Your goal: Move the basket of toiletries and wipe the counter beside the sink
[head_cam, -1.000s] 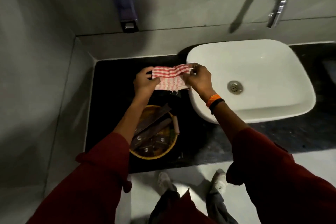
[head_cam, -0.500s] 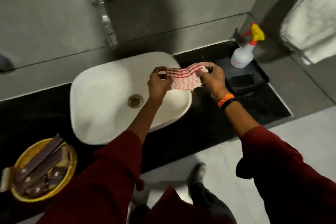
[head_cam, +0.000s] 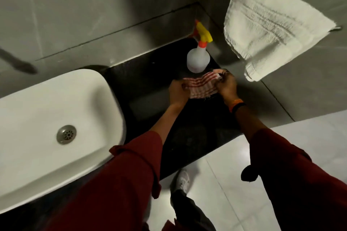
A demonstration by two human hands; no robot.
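A red-and-white striped cloth (head_cam: 201, 87) is stretched between both hands above the black counter (head_cam: 150, 80) to the right of the white sink (head_cam: 47, 103). My left hand (head_cam: 177, 93) pinches its left edge. Its right edge is gripped by my right hand (head_cam: 226, 85), which wears an orange and black wristband. The basket of toiletries is out of view.
A white spray bottle (head_cam: 198, 60) with a yellow and orange trigger stands at the counter's back right corner, just behind the cloth. A white towel (head_cam: 272, 20) hangs on the right wall. Grey tiled walls close the corner. My shoe (head_cam: 183, 180) stands on the pale floor below.
My view and both hands have swung right, from the counter left of the sink, across the sink, to the counter on its right. The basket has left the view.
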